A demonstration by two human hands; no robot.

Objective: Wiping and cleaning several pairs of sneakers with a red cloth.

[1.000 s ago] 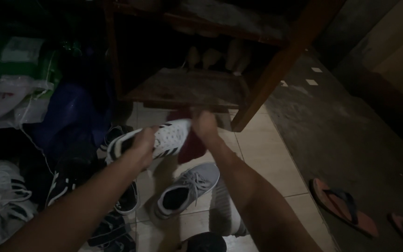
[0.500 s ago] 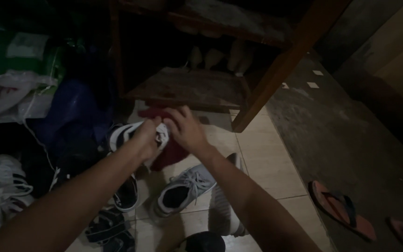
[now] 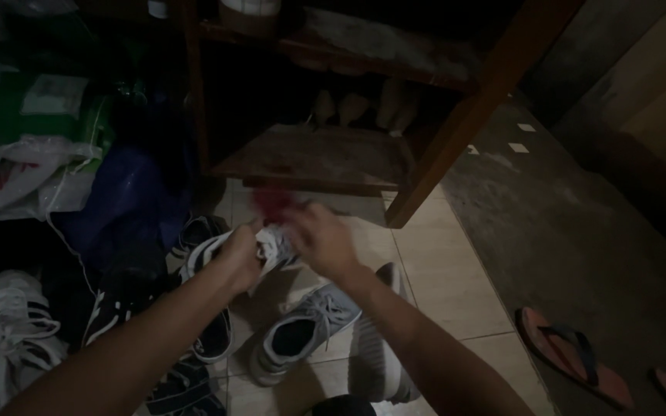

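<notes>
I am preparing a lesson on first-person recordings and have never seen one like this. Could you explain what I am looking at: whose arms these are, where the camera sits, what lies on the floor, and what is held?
The camera is worn on a person's head and looks down, so the two bare arms are that person's own. The left hand grips a white sneaker with dark stripes. The right hand holds a dark red cloth at the shoe's front. Below them, on the tiled floor, lie a grey sneaker, some dark shoes and, to the right, an orange flip-flop. Ahead stands a wooden shoe rack; plastic bags are piled at left. The scene is dim.
</notes>
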